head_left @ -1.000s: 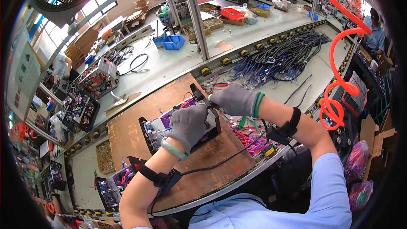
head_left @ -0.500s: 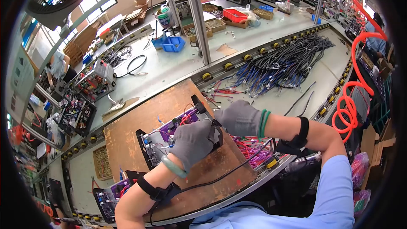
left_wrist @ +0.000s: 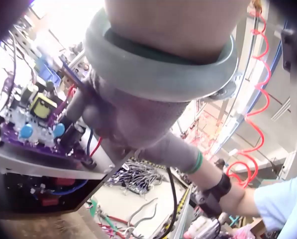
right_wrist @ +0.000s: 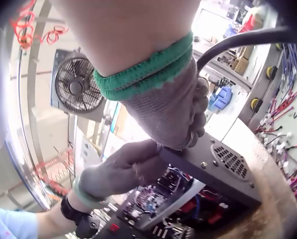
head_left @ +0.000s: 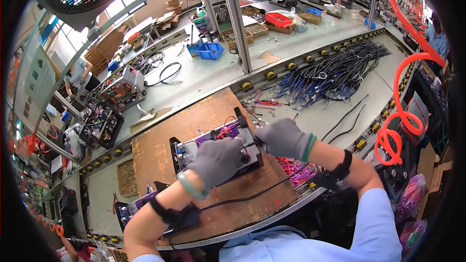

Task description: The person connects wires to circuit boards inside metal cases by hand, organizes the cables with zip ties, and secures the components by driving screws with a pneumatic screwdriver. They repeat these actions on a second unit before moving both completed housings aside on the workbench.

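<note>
An open metal chassis (head_left: 228, 133) with a purple circuit board inside lies on a brown wooden board (head_left: 160, 150). My left hand (head_left: 216, 160), in a grey glove, lies over the middle of the chassis with its fingers curled onto the top edge. My right hand (head_left: 284, 138), also gloved, grips the chassis at its right end. In the right wrist view the right hand's fingers (right_wrist: 181, 124) curl round the corner of the vented metal wall (right_wrist: 218, 164), with the left hand (right_wrist: 121, 169) just beside them. The circuit board (left_wrist: 33, 129), with its capacitors and wires, sits below the left hand (left_wrist: 133, 114).
A second open unit (head_left: 128, 208) lies at the board's near left corner. Loose red and purple wires (head_left: 296, 170) lie to the right, a large cable bundle (head_left: 335, 73) beyond. A red coiled hose (head_left: 403, 111) hangs at right. A screw tray (head_left: 127, 177) and more units (head_left: 104, 126) are at left.
Both hands have stayed on the chassis. The right hand has shifted from the far corner to the right end, and the head view has moved slightly.
</note>
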A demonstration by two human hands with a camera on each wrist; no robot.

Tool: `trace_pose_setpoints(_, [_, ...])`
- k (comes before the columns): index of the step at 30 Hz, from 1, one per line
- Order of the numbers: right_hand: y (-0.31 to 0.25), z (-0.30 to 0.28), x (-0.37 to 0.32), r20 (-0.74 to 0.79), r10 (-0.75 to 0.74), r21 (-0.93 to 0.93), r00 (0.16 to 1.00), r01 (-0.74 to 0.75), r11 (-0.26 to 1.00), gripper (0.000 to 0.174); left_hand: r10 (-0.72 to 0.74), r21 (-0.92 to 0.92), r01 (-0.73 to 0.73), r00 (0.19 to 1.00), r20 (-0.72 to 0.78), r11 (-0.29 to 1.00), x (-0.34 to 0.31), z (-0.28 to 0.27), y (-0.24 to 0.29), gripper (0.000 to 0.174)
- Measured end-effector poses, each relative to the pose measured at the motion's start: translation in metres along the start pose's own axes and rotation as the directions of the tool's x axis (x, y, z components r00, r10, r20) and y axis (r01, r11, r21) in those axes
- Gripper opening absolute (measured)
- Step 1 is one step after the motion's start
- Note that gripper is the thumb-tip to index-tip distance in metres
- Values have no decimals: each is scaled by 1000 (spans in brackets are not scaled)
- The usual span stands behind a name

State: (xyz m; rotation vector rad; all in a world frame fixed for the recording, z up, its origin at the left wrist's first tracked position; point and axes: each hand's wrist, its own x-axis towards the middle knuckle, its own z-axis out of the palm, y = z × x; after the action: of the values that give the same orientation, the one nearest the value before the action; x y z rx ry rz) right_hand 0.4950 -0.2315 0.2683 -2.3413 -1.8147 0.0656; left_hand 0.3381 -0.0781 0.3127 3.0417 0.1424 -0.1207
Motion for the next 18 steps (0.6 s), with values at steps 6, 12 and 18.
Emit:
trace_pose_setpoints(6, [-3,17,-19,-451,-33,116,892,96,989,31,-125,-367,64,982,-143,928,-45,-12,-71,16])
trace_pose_setpoints(12, [-16,-2,-9,-549,172,601,818,243,761,29,-397,-995,-95,914,-85,-5,-1,-3,-26,20])
trace_pose_setpoints(18, [-30,-17,20,-765,151,377,626,245,893,39,-223,-924,-171,941,-256,343,21,1,-15,21])
